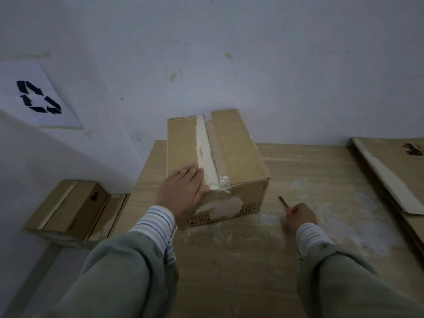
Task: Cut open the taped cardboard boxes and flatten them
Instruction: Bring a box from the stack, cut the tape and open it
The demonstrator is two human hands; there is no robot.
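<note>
A closed cardboard box [231,152] stands on the wooden table [241,253], its far end near the wall. A pale tape strip runs along its top seam, with clear tape crumpled at the near edge. My left hand [182,191] lies flat on the box's near left top corner, fingers straight. To the right of the box, my right hand [299,216] grips a red-handled cutter [285,204] just above the table, its blade pointing up and left, apart from the box.
Flattened cardboard sheets [390,180] lie stacked at the table's right end. Another taped box [73,210] sits lower down at the left, beside the table. A paper with a recycling symbol [39,97] hangs on the left wall. White residue marks the tabletop.
</note>
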